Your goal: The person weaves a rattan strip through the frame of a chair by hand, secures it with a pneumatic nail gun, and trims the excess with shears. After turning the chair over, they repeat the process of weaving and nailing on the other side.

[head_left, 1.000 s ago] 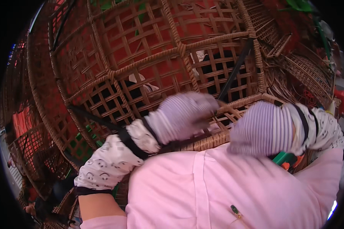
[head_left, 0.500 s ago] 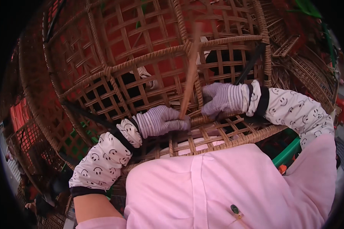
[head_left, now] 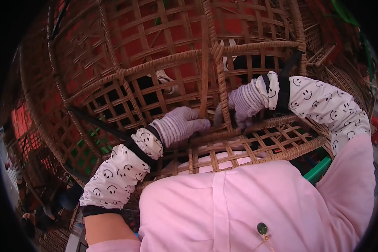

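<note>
A large woven rattan frame (head_left: 168, 63) with an open lattice fills the view in front of me. My left hand (head_left: 180, 126), in a pale purple knit glove, grips the lower end of a loose flat rattan strip (head_left: 204, 63) that stands upright against the lattice. My right hand (head_left: 245, 103), gloved the same way, is closed on a thick wrapped vertical rib (head_left: 220, 80) of the frame, just right of the strip. Both forearms wear white sleeve covers with small face prints. The fingertips of both hands are partly hidden behind the weave.
My pink top (head_left: 248, 210) covers the lower middle, with the frame's thick wrapped rim (head_left: 281, 153) against it. More woven rattan pieces (head_left: 340, 71) are stacked at right. A green object (head_left: 319, 170) shows under the rim at right. Red ground shows through the lattice.
Both hands have moved up to the frame. The loose strip, tilted half a second ago, now stands more upright, and the right hand has shifted from the rim onto the vertical rib.
</note>
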Available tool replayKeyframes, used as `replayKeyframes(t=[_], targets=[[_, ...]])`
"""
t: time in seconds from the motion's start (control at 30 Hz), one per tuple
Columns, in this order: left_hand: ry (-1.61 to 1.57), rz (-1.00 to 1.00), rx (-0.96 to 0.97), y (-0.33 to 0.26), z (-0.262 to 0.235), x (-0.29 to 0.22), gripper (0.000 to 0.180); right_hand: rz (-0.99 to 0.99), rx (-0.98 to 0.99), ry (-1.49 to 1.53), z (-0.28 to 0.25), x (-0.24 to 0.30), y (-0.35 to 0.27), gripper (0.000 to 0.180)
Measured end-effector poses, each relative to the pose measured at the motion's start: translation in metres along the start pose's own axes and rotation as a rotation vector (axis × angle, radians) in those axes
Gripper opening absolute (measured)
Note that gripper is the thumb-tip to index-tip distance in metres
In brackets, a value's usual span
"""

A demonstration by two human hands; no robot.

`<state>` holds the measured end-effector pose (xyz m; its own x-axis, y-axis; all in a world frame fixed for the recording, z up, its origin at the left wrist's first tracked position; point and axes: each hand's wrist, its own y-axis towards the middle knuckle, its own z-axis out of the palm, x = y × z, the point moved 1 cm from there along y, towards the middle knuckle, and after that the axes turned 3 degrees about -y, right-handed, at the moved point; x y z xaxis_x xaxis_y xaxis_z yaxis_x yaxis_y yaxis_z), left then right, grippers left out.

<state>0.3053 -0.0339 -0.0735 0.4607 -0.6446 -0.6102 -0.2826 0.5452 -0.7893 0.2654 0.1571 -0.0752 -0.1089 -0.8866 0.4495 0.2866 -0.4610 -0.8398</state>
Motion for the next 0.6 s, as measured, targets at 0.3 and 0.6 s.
replayKeyframes(t=[0.3,0.6], targets=[[-0.252,-0.004,-0.015,0.01,0.002,0.012,0.034,0.136,-0.026,-0.273,-0.001,0.01,-0.005,0.044],[-0.169,0.094,-0.104,-0.008,-0.002,0.004,0.03,-0.005,-0.207,-0.27,0.009,0.0,0.002,0.043]])
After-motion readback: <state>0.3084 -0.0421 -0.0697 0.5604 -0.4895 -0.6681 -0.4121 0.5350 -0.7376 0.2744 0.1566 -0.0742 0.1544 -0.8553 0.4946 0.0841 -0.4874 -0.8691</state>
